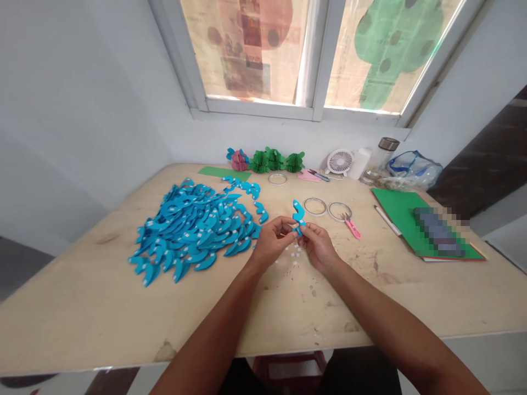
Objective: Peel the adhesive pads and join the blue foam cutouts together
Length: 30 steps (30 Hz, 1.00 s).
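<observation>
Between my two hands is a blue curved paper piece (298, 209) with small white squares on it, held up over the middle of the table. My left hand (272, 238) pinches its lower left side. On the other side, the fingers of my right hand (319, 247) close on its lower right edge. Several tiny white squares (293, 254) lie on the wood just below my fingers. To the left spreads a big pile of similar blue paper pieces (201, 219), many with white squares on them.
Two tape rolls (315, 206) and pink-handled snips (352, 226) lie beyond my right hand. Folded green paper shapes (272, 159), a small fan (340, 162) and a bottle (379, 159) line the wall. Green sheets (399, 206) with a blurred object are at right on the table (230, 307).
</observation>
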Each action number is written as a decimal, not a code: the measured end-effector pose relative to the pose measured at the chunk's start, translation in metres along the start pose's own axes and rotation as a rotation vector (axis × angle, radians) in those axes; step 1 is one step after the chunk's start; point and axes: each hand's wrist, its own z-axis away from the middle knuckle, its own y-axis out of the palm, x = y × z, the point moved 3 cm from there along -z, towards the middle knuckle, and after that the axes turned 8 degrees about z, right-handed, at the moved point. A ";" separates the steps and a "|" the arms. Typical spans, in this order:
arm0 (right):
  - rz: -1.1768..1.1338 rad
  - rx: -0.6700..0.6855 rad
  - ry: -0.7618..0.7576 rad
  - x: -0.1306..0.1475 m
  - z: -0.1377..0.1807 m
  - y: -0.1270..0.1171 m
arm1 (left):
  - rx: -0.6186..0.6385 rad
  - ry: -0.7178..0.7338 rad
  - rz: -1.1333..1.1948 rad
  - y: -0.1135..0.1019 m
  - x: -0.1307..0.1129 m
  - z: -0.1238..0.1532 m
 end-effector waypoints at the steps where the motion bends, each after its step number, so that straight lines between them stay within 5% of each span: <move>1: 0.003 0.001 -0.004 0.000 0.000 0.000 | -0.011 0.044 -0.051 0.000 0.000 0.000; 8: 0.012 0.002 -0.025 -0.003 -0.001 -0.001 | -0.044 0.217 -0.371 0.005 -0.005 0.005; 30: 0.043 -0.015 0.001 0.000 0.000 0.000 | 0.018 0.450 -0.521 0.009 -0.013 0.010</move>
